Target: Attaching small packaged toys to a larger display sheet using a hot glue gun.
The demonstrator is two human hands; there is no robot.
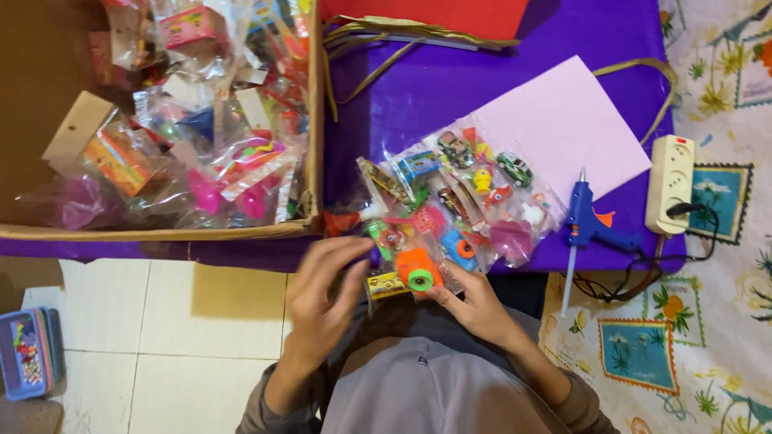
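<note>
The small clear packet with an orange toy and its green ring sits right at the near edge of the purple table cover, half over the person's lap. The right hand pinches that packet from below, thumb and fingers closed on its lower edge. The left hand is blurred beside it, fingers half curled near a yellow-labelled packet; I cannot tell whether it grips anything.

Just beyond, a loose heap of toy packets spreads toward the pink sheet, which lies aslant toward the far right corner. Little cars, a yellow figure and a pink lump overlap each other in slippery plastic. To my eye that is the first risk: pulling one packet free at the edge could drag its neighbours over the near edge onto the tiled floor.

At the right edge lies a blue glue gun, its cord looping down off the table to a white power strip. If it is warm, a packet pushed against the nozzle could melt, and a sleeve catching the cord could pull the gun down.

The cardboard box at the left, crammed with more packets, overhangs little, but its contents are heaped high near the wall.
</note>
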